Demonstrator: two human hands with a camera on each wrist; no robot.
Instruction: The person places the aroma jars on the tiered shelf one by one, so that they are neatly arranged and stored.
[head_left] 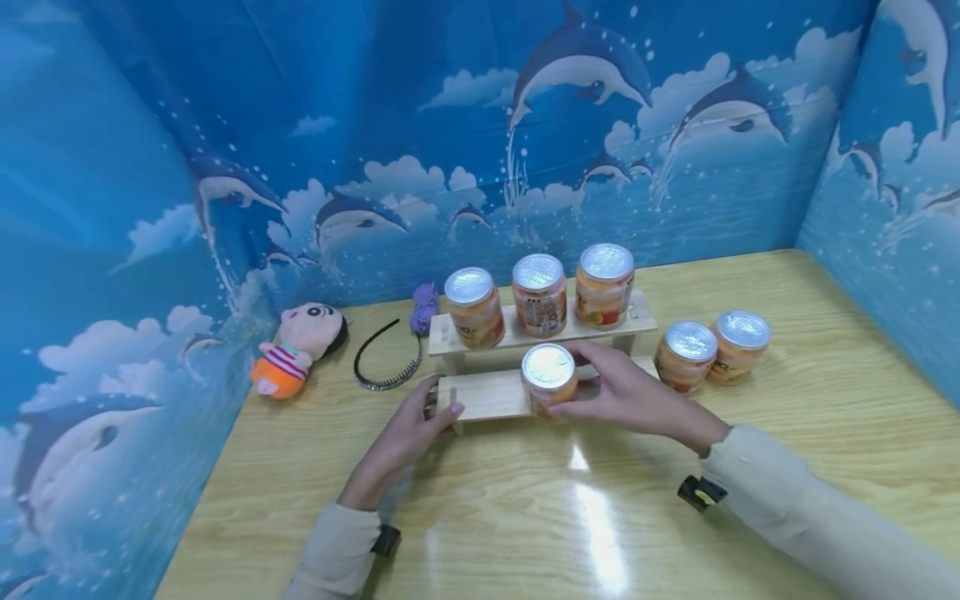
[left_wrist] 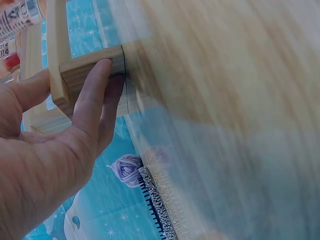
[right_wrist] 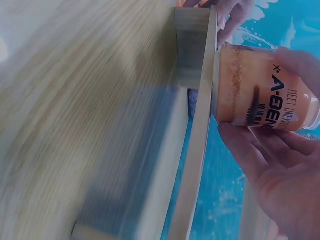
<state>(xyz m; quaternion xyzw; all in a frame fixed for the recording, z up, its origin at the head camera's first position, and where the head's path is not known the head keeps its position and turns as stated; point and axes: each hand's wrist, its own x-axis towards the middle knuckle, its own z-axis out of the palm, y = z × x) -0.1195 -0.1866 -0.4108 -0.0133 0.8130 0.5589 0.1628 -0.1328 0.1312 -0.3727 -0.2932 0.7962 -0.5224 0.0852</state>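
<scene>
A two-step wooden rack (head_left: 486, 395) stands on the table. My right hand (head_left: 637, 390) grips a silver-lidded jar (head_left: 550, 377) with orange contents, upright on the lower step; in the right wrist view the jar's (right_wrist: 257, 87) base meets the board and dark lettering shows on its side. At the rack's left end, my left hand (head_left: 412, 427) holds the lower step, thumb on top. In the left wrist view, fingers (left_wrist: 92, 95) of that hand lie against the wooden end support (left_wrist: 92, 67). On the upper step are three similar jars (head_left: 540, 296).
Right of the rack, two more jars (head_left: 686, 357) stand side by side on the table. To the left lie a plush doll (head_left: 296, 350), a black toothed headband (head_left: 386, 383) and a purple yarn bundle (head_left: 424, 307). A blue dolphin-print curtain (head_left: 420, 108) encloses the back and sides.
</scene>
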